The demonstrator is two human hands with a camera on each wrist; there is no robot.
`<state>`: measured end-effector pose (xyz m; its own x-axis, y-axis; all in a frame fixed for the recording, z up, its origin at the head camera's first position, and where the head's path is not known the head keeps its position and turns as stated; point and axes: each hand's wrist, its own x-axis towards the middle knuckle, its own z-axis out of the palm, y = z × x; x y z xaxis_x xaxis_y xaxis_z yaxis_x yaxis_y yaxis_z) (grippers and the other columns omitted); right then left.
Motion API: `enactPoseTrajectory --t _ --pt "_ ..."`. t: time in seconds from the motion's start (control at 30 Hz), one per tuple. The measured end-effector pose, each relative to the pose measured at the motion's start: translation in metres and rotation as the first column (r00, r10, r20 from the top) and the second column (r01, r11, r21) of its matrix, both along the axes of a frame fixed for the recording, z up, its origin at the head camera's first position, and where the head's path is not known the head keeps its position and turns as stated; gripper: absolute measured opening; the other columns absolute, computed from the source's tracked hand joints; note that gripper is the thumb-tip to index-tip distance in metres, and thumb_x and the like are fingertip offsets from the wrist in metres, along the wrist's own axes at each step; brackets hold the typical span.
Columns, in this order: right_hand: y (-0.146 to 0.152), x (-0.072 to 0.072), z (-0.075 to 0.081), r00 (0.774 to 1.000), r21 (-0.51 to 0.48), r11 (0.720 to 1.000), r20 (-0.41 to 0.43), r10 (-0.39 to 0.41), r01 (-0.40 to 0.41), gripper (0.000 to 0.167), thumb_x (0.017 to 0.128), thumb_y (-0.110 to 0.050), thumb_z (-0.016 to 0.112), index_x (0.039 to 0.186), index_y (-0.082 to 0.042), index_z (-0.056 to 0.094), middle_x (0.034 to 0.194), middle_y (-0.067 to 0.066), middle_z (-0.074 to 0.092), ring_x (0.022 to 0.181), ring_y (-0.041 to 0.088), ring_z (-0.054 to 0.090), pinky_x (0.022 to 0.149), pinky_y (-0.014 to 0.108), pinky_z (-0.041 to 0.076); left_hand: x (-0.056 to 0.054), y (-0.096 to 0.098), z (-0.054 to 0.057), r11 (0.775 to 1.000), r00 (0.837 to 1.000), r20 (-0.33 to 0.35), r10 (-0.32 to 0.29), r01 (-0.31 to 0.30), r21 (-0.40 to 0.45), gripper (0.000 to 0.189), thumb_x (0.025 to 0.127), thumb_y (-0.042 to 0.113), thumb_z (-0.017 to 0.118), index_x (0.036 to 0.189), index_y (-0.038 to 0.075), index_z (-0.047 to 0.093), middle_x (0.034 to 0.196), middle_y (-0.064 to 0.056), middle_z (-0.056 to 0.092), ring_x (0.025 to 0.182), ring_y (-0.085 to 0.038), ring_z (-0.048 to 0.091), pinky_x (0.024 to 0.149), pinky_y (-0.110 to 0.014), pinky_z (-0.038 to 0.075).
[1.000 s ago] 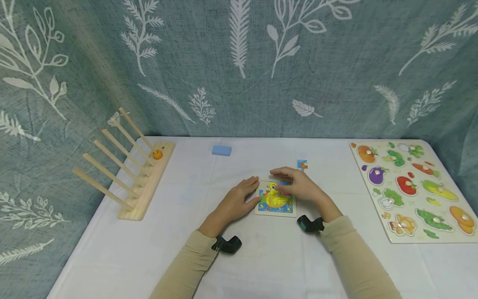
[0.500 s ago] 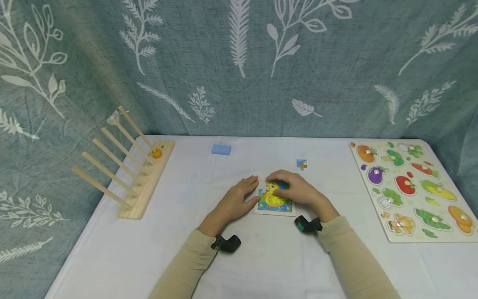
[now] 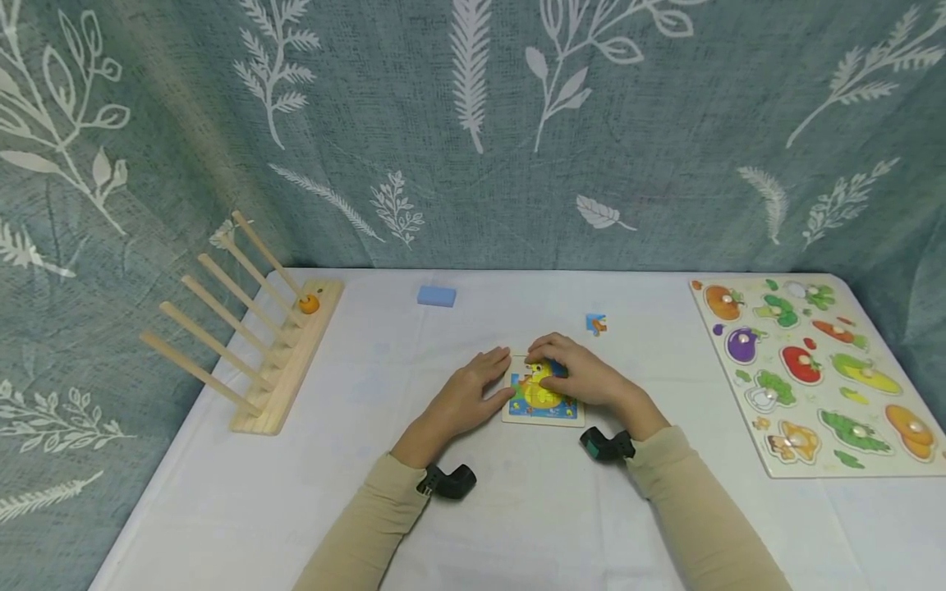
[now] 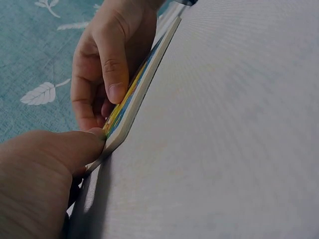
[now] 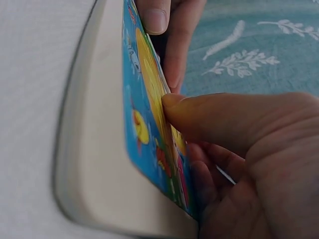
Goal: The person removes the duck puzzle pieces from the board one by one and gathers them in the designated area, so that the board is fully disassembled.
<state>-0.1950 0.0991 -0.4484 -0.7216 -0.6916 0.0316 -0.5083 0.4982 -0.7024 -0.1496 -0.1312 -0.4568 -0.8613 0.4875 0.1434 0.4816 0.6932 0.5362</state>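
A small jigsaw puzzle (image 3: 543, 414) in a pale wooden frame, with a yellow duck on blue, lies flat on the white-covered table. My left hand (image 3: 464, 400) lies along its left edge with fingers extended. In the left wrist view the left thumb (image 4: 82, 147) touches the puzzle's corner. My right hand (image 3: 587, 373) arches over the upper right part, fingers curled, holding a puzzle piece by the duck's head. The right thumb (image 5: 209, 117) presses on the yellow area in the right wrist view. The right palm and fingers hide the picture's upper right.
A loose blue-and-orange puzzle piece (image 3: 596, 324) lies behind the right hand, and a blue block (image 3: 437, 296) farther back. On the left stands a wooden peg rack (image 3: 288, 369) with an orange bead (image 3: 309, 304). A vegetable peg board (image 3: 816, 394) lies at right.
My right hand has shifted slightly left and lowered onto the puzzle, its fingers curling more. A pink patch by the right thumb is no longer seen. The left hand stays almost still.
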Motion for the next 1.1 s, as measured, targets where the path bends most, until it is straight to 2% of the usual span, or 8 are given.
enactPoseTrajectory --t 0.27,0.5,0.67,0.93,1.1 --pt "0.0 0.0017 0.0016 0.998 -0.011 0.998 0.029 -0.056 0.056 0.03 0.088 -0.011 0.064 0.118 -0.01 0.062 0.125 0.012 0.048 0.121 0.032 0.041 0.107 0.054 0.037 -0.0003 0.0004 0.0001 1.0 1.0 -0.007 -0.001 0.001 0.003 0.055 0.092 0.026 0.063 0.135 -0.005 0.048 0.145 -0.015 0.044 0.136 -0.029 0.04 0.117 -0.04 0.031" --pt "-0.0023 0.0037 0.0062 0.998 0.037 0.997 -0.018 -0.066 0.067 0.031 0.088 -0.013 0.067 0.119 -0.01 0.063 0.12 0.009 0.053 0.111 0.027 0.044 0.1 0.049 0.042 -0.0001 0.0008 -0.0006 1.0 1.0 0.006 0.011 -0.011 0.006 0.055 0.092 0.026 0.063 0.136 -0.004 0.048 0.145 -0.014 0.043 0.136 -0.029 0.039 0.116 -0.041 0.031" --pt "-0.0043 0.0048 0.0076 0.996 0.059 0.995 -0.032 -0.08 0.082 0.031 0.088 -0.012 0.067 0.119 -0.01 0.064 0.118 0.008 0.053 0.113 0.027 0.045 0.102 0.048 0.042 0.0003 0.0015 -0.0005 1.0 1.0 0.018 0.015 -0.015 0.008 0.056 0.092 0.027 0.063 0.136 -0.004 0.047 0.146 -0.014 0.043 0.137 -0.029 0.039 0.117 -0.04 0.031" --pt "-0.0007 0.005 0.0081 0.994 0.013 0.994 0.007 -0.113 0.112 0.039 0.087 -0.006 0.066 0.126 -0.007 0.059 0.125 0.01 0.056 0.119 0.027 0.051 0.105 0.048 0.043 0.0016 0.0025 0.0005 1.0 0.999 0.043 0.028 -0.028 0.0 0.056 0.092 0.026 0.063 0.136 -0.004 0.047 0.147 -0.013 0.042 0.138 -0.028 0.037 0.117 -0.04 0.029" --pt "-0.0003 0.0048 0.009 0.989 -0.003 0.99 0.048 -0.14 0.141 0.037 0.088 -0.009 0.067 0.124 -0.007 0.06 0.125 0.009 0.057 0.107 0.023 0.054 0.096 0.042 0.048 0.0019 0.002 0.0014 0.999 0.998 0.048 0.032 -0.032 0.007 0.056 0.092 0.025 0.063 0.137 -0.004 0.046 0.147 -0.013 0.042 0.138 -0.028 0.037 0.117 -0.039 0.029"
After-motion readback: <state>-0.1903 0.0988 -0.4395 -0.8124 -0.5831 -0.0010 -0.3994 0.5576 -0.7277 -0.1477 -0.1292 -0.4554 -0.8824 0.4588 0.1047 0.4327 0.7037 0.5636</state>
